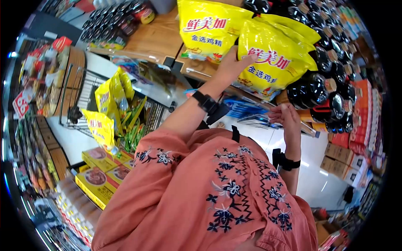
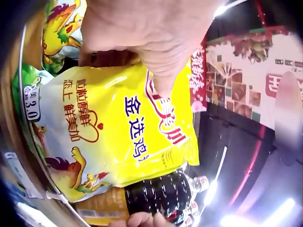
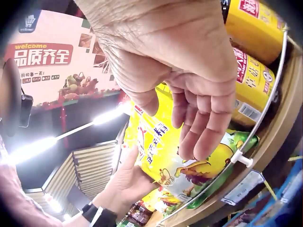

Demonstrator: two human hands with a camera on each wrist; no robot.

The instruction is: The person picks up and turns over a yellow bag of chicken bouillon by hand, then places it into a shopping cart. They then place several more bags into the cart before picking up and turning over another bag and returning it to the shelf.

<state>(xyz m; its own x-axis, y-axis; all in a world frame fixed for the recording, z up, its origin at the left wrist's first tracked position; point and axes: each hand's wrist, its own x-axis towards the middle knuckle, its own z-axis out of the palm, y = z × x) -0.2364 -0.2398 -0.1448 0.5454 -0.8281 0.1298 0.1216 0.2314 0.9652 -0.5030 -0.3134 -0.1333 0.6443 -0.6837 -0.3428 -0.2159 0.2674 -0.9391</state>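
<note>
Yellow bags [image 1: 268, 62] labelled in Chinese stand upright on a wooden shelf. My left hand [image 1: 235, 65] grips the nearer bag by its left edge; in the left wrist view its thumb [image 2: 163, 85] lies on the front of that bag [image 2: 102, 113], while the other fingers are mostly hidden in the gap. Another yellow bag [image 1: 213, 29] stands just left of the hand. Lower and to the right, my right hand [image 1: 287, 119] hangs in front of the shelf with loosely bent fingers and holds nothing; its fingers overlap the bag [image 3: 156, 137] in the right wrist view.
Dark bottles [image 1: 310, 90] crowd the shelf to the right of the bags. A wire shopping cart [image 1: 86, 83] at the left carries yellow bags [image 1: 109, 100] and green packets [image 1: 134, 129]. A thin rail [image 3: 265, 94] runs along the shelf front. Yellow boxes [image 1: 100, 180] lie near the cart.
</note>
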